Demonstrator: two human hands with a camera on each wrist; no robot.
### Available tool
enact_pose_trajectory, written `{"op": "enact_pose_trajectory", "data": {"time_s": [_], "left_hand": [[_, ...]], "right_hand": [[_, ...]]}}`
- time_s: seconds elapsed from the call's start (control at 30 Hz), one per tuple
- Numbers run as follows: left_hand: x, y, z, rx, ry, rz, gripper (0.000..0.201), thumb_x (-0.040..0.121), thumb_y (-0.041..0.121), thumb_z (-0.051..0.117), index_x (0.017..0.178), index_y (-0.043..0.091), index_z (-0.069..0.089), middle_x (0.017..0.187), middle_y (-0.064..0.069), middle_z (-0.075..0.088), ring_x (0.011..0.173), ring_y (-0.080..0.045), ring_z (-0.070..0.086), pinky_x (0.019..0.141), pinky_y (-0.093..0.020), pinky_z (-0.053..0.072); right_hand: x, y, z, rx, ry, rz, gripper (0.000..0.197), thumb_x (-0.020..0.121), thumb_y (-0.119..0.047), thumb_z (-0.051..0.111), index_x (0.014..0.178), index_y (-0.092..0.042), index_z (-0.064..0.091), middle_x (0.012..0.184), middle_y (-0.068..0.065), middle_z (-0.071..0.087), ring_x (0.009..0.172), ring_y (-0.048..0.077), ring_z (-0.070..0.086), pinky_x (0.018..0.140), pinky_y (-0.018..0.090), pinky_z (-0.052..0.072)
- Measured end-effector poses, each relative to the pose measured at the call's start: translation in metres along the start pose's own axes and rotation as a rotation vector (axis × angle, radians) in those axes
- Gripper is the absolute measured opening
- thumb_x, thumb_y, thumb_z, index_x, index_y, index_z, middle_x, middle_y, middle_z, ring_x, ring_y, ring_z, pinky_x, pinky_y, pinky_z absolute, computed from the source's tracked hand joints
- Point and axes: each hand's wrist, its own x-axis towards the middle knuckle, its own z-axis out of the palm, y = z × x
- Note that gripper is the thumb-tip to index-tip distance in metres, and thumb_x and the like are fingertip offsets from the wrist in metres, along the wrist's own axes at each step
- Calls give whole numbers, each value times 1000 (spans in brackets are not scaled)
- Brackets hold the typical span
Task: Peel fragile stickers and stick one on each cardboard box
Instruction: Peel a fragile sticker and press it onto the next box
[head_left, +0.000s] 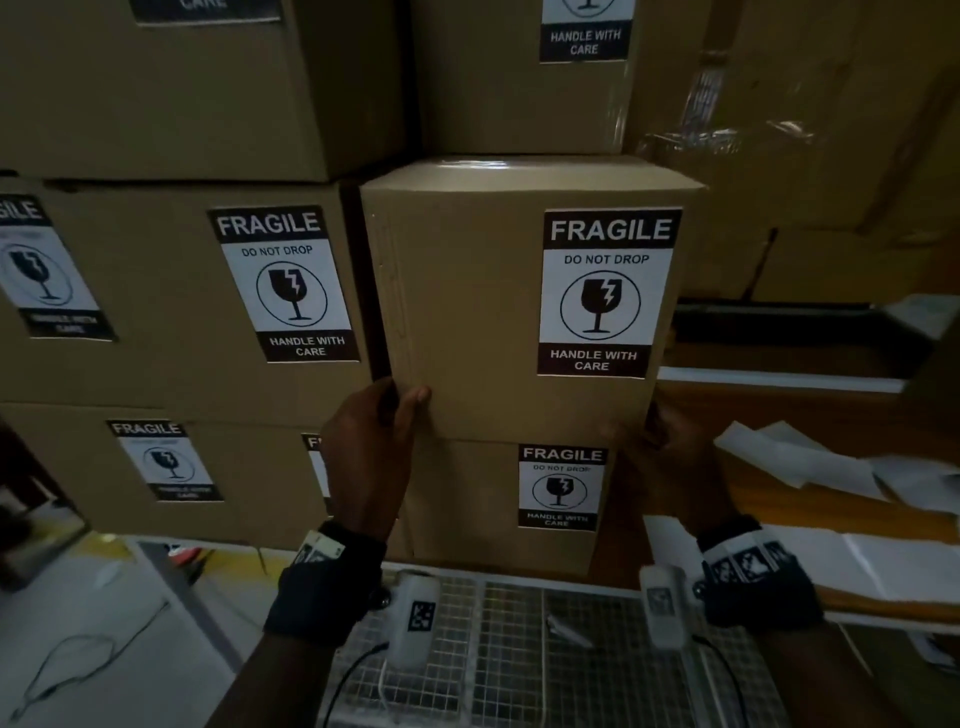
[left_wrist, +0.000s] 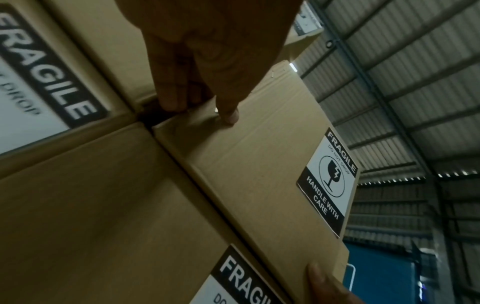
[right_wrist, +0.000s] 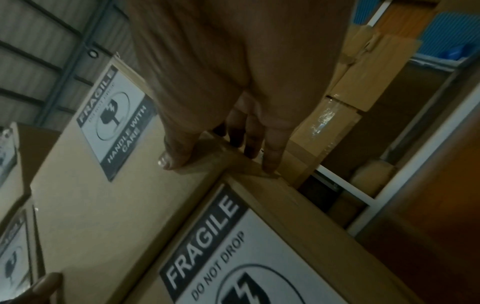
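Observation:
A brown cardboard box (head_left: 467, 312) with a black-and-white fragile sticker (head_left: 608, 291) on its front stands at the centre of the stack. Its bottom edge meets the top of a lower stickered box (head_left: 467, 499). My left hand (head_left: 387, 415) grips the lower left corner, thumb on the front and fingers round the side. My right hand (head_left: 649, 436) grips the lower right corner the same way. The left wrist view shows the left hand (left_wrist: 197, 92) on the box (left_wrist: 259, 164) and its sticker (left_wrist: 328, 181). In the right wrist view, the right hand (right_wrist: 221, 144) clasps the box (right_wrist: 116, 205) edge.
Several stickered boxes (head_left: 156, 312) are stacked to the left and above. Plastic-wrapped cartons (head_left: 779, 130) stand at the back right. White backing sheets (head_left: 805, 457) lie on a wooden table at the right. A wire mesh surface (head_left: 519, 649) lies below my wrists.

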Motion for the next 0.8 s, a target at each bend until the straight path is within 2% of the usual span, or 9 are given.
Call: {"op": "enact_pose_trajectory", "data": {"time_s": [0.07, 0.17, 0.4, 0.5, 0.57, 0.63, 0.7, 0.73, 0.8], "left_hand": [[-5, -7, 1, -24, 5, -41, 29, 95, 39, 69, 107, 12, 74, 98, -5, 75, 82, -19, 70, 71, -45, 60], [-10, -13, 0, -33, 65, -77, 36, 94, 38, 71, 117, 10, 72, 105, -7, 74, 87, -19, 70, 75, -42, 60], [-9, -15, -1, -63, 111, -147, 33, 90, 39, 76, 106, 10, 74, 98, -5, 76, 84, -14, 70, 77, -36, 59], [-8, -16, -2, -30, 84, -157, 35, 90, 43, 74, 101, 11, 75, 95, -2, 76, 81, -11, 69, 73, -17, 50], [-7, -16, -3, -27, 71, -177, 39, 89, 47, 74, 103, 11, 77, 95, -1, 77, 82, -9, 69, 73, -9, 46], [-8, -15, -4, -46, 64, -177, 41, 89, 48, 73, 105, 11, 77, 97, -1, 77, 83, -10, 70, 75, -15, 51], [-15, -13, -3, -68, 62, -153, 39, 89, 46, 74, 107, 12, 75, 99, 0, 75, 85, -12, 70, 78, -32, 58], [-20, -11, -2, -82, 65, -151, 40, 90, 46, 73, 110, 13, 73, 103, 1, 74, 88, -12, 69, 79, -39, 59], [-36, -8, 5, -100, 67, -142, 47, 90, 47, 72, 122, 12, 68, 116, -2, 69, 100, -15, 66, 82, -43, 59]], "right_hand": [[-1, 4, 2, 7, -19, 35, 41, 89, -15, 72, 126, -28, 59, 108, -22, 73, 103, 4, 70, 76, 20, 58], [1, 3, 8, 20, -22, 64, 42, 81, -26, 73, 120, -36, 59, 105, -25, 73, 102, 1, 70, 78, 24, 60], [3, 13, 17, 42, 1, 93, 47, 79, -38, 73, 122, -44, 56, 109, -22, 73, 106, 5, 69, 90, 40, 59], [1, 13, 17, 32, -10, 90, 47, 81, -41, 71, 125, -48, 55, 112, -24, 72, 107, 4, 69, 94, 44, 57], [-1, 14, 16, 40, -19, 82, 48, 84, -40, 69, 129, -47, 53, 115, -24, 71, 109, 5, 68, 94, 44, 57], [-6, 12, 16, 34, -25, 58, 47, 89, -37, 65, 132, -46, 50, 119, -22, 70, 112, 6, 67, 93, 40, 58], [-12, 9, 16, 17, -26, 14, 44, 94, -34, 59, 134, -46, 48, 121, -25, 68, 115, 3, 65, 91, 30, 58], [-16, 10, 16, 3, -17, -5, 44, 96, -32, 57, 137, -43, 48, 122, -25, 68, 116, 1, 64, 92, 27, 57], [-25, 16, 14, -48, 25, -29, 48, 100, -29, 57, 146, -30, 47, 130, -19, 65, 121, 1, 61, 94, 26, 56]]}}
